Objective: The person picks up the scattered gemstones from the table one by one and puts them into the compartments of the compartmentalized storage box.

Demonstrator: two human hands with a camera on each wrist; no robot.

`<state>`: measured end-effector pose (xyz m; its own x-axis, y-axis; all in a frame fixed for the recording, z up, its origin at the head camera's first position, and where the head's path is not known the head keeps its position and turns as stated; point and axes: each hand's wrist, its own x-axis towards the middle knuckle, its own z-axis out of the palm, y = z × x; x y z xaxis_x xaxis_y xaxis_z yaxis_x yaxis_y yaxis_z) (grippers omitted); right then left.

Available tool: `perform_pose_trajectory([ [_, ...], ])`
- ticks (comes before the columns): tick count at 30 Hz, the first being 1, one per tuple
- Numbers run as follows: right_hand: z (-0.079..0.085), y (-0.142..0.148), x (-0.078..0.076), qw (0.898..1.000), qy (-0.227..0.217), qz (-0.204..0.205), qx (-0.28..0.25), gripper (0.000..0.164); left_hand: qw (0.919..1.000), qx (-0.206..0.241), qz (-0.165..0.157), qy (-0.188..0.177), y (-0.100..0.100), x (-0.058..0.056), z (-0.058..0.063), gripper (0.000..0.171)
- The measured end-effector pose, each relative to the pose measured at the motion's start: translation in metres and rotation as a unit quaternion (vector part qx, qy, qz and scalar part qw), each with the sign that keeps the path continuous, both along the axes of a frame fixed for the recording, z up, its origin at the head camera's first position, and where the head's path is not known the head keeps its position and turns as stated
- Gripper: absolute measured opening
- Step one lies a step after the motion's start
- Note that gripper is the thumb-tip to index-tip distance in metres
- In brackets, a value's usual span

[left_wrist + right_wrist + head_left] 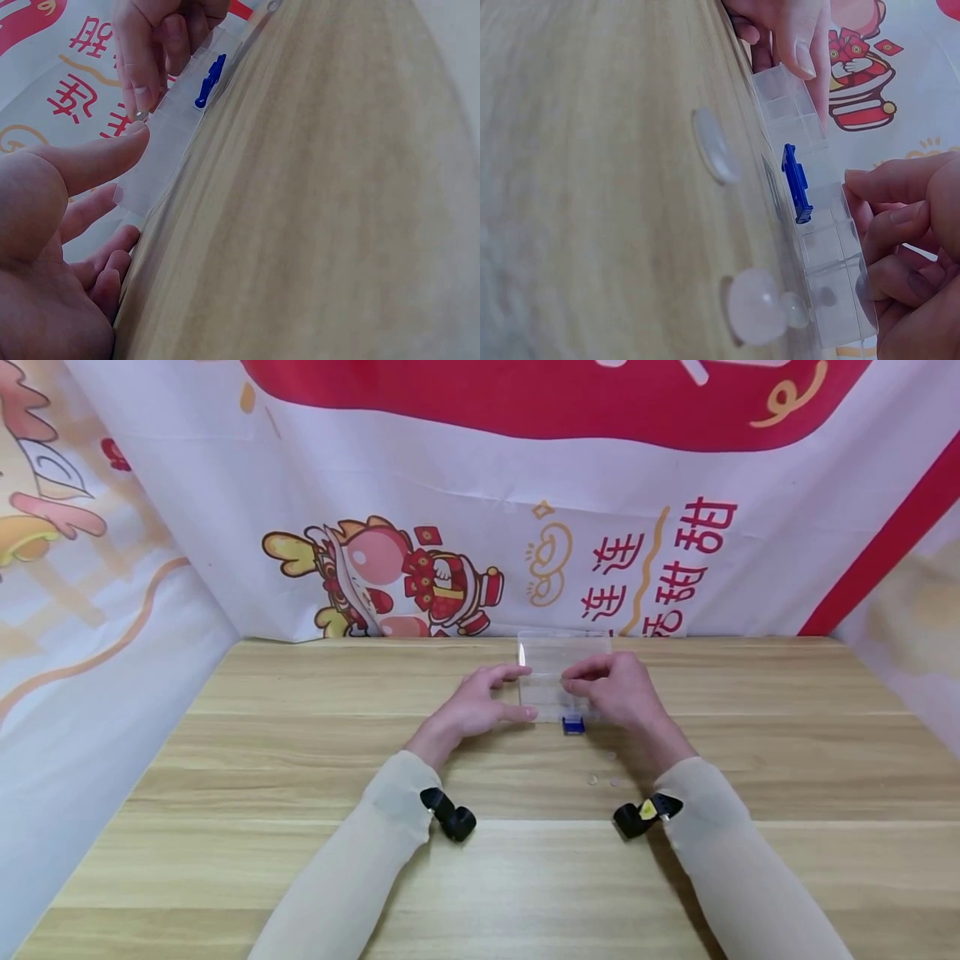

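A clear plastic compartment box (547,693) with a blue latch (573,725) on its front side lies near the back of the table. My left hand (480,700) touches the box's left end, thumb at the front corner and index finger farther back, both fairly straight. Over the box's right half, my right hand (618,689) pinches a small shiny stone (141,116) between thumb and index finger. Its other fingers are curled in. In the right wrist view the divided cells show beside the blue latch (798,184), and the right fingertips (859,180) are close above them.
Several small stones lie on the wooden table in front of the box: a whitish oval one (715,146), a pale pink one (756,307) and a small clear one (795,310). A printed cloth (450,468) hangs along the table's back edge.
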<state>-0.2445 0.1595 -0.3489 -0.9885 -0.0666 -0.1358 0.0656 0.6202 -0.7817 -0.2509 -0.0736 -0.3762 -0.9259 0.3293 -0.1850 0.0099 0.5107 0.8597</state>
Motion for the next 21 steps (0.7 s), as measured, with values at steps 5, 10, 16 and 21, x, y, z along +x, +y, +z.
perform_pose_trajectory([
  [5,-0.0015,0.0005,-0.0005,1.0,0.002,0.001,0.0,0.02,1.0,-0.004,0.001,0.0,0.0006,0.0005,-0.0003,0.068],
  [10,-0.0016,0.0,-0.001,1.0,0.005,0.001,-0.003,0.019,1.0,-0.006,0.003,0.004,-0.0001,0.0004,0.0014,0.068],
  [16,-0.0016,-0.0002,0.001,1.0,-0.009,-0.002,-0.007,0.019,1.0,-0.002,0.0,0.001,-0.0001,0.0015,0.0015,0.068],
  [21,-0.0008,0.0001,0.0022,1.0,-0.01,-0.003,-0.007,0.02,1.0,0.004,-0.001,0.005,0.0009,0.0028,0.0015,0.068],
])
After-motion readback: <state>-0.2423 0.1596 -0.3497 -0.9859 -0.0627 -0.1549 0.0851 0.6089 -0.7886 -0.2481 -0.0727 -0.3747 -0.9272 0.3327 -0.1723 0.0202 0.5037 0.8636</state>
